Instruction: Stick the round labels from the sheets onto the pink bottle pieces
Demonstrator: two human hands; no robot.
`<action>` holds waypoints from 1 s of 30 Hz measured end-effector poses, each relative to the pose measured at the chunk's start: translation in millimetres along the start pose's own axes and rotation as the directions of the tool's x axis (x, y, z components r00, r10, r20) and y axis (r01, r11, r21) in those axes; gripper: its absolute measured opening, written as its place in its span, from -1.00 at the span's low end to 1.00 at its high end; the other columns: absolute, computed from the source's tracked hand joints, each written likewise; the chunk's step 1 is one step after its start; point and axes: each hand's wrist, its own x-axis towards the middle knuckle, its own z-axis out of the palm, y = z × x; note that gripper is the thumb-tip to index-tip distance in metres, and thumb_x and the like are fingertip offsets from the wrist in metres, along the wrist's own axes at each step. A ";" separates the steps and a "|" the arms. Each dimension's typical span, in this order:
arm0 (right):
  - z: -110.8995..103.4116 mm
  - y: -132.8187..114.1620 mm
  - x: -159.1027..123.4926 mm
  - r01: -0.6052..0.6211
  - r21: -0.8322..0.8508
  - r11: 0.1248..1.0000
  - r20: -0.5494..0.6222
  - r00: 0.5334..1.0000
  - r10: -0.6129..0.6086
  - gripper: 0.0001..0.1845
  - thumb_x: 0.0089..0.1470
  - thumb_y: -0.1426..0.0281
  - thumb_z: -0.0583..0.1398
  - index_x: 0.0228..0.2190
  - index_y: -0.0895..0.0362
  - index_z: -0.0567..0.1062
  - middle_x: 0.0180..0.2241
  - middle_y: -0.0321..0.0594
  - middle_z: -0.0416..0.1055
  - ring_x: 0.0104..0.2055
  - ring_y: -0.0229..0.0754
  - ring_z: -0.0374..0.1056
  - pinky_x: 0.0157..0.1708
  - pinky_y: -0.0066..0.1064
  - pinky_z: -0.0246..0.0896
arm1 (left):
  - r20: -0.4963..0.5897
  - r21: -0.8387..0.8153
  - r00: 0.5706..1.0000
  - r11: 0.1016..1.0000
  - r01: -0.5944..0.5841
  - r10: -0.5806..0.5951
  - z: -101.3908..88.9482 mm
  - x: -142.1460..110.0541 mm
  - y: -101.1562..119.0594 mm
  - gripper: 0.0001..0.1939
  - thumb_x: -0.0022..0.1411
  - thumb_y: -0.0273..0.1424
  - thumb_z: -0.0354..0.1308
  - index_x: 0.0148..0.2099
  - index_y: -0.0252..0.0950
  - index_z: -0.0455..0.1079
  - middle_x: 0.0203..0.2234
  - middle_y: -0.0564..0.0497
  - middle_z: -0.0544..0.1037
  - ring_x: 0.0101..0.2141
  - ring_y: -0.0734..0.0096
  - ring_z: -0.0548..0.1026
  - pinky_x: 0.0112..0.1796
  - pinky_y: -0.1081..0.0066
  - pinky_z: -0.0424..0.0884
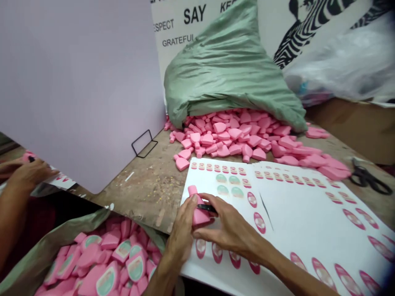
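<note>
My left hand (182, 230) grips a pink plastic bottle (197, 209) from the left, thumb over its top. My right hand (226, 227) closes on the same bottle from the right and pinches a thin black tool (206, 208) against it. Both hands rest over white sticker sheets (305, 216) carrying pink and green oval labels. Beyond the sheets lies a heap of unlabelled pink bottles (243, 137) spilling from a green sack (228, 70).
A second green sack (101, 263) at lower left holds labelled pink bottles. Black scissors (368, 177) lie at the right table edge. A lilac divider panel (80, 82) stands on a black wire stand (144, 144). Another person's hand (26, 174) works behind the panel at left.
</note>
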 end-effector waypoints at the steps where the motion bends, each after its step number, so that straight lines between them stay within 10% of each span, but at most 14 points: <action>1: -6.4 8.1 -7.6 -0.034 0.036 0.999 -0.019 0.999 0.034 -0.36 -0.03 0.07 0.21 0.07 -0.02 0.25 -0.09 -0.14 0.43 -0.14 -0.04 0.39 -0.19 -0.26 0.28 | 0.017 -0.001 0.999 1.000 0.030 -0.030 6.9 -2.9 -2.4 -0.53 0.08 -0.12 0.20 -0.05 -0.33 0.38 -0.17 -0.18 0.55 -0.23 0.22 0.54 -0.28 0.38 0.45; 7: -46.7 86.2 8.1 -0.267 -0.244 0.932 -0.427 0.892 0.144 -0.75 0.17 0.21 -0.02 -0.28 0.08 0.35 -0.41 -0.24 0.45 -0.44 -0.18 0.32 -0.39 -0.33 0.12 | 0.150 0.032 0.985 0.996 0.081 -0.085 37.6 -5.5 0.6 -0.63 0.15 -0.13 0.12 -0.22 -0.37 0.32 -0.30 -0.17 0.55 -0.52 0.39 0.50 -0.47 0.38 0.45; 15: -33.4 108.0 19.3 -0.134 -0.613 0.778 -0.383 0.912 -0.144 -0.88 0.12 0.37 0.07 -0.40 0.12 0.38 -0.43 -0.22 0.44 -0.31 -0.13 0.29 -0.30 -0.31 -0.04 | 0.088 0.097 0.995 0.994 -0.050 0.042 48.4 25.1 -26.7 -0.52 0.13 -0.02 0.10 -0.19 -0.38 0.36 -0.45 -0.03 0.46 -0.44 0.32 0.52 -0.39 0.35 0.47; 30: -32.7 106.0 22.3 -0.137 -0.587 0.798 -0.377 0.918 -0.120 -0.90 0.07 0.38 0.10 -0.45 0.11 0.37 -0.50 -0.28 0.42 -0.38 -0.18 0.28 -0.34 -0.35 -0.07 | 0.114 0.279 0.993 0.959 -0.042 0.011 45.3 26.2 -28.0 -0.55 0.22 0.01 -0.05 -0.30 -0.33 0.28 -0.60 -0.02 0.47 -0.52 0.35 0.50 -0.44 0.43 0.38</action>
